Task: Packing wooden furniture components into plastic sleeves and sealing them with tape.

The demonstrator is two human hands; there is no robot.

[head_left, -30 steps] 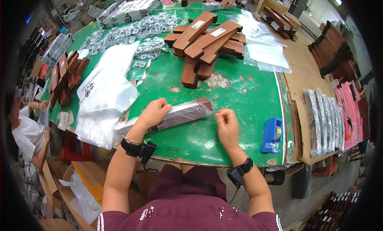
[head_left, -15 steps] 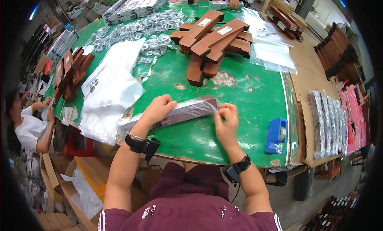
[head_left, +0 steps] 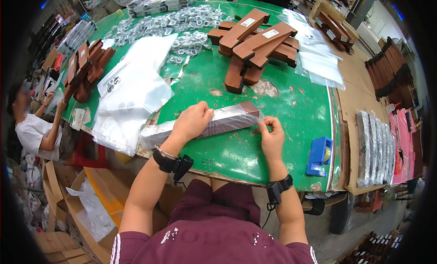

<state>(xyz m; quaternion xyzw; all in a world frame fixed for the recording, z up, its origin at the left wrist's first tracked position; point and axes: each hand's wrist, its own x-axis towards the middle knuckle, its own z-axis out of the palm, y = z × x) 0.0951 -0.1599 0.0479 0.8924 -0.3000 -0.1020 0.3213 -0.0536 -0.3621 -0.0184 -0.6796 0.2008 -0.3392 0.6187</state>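
Pinching crinkled plastic point(head_left: 155, 135) around a long block point(head_left: 249, 109).

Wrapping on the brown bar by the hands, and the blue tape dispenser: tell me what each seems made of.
Wrapping: thin, clear, glossy film, likely plastic, going by its wrinkles and white glints.
Tape dispenser: probably moulded plastic, judging by its even blue colour and smooth look.
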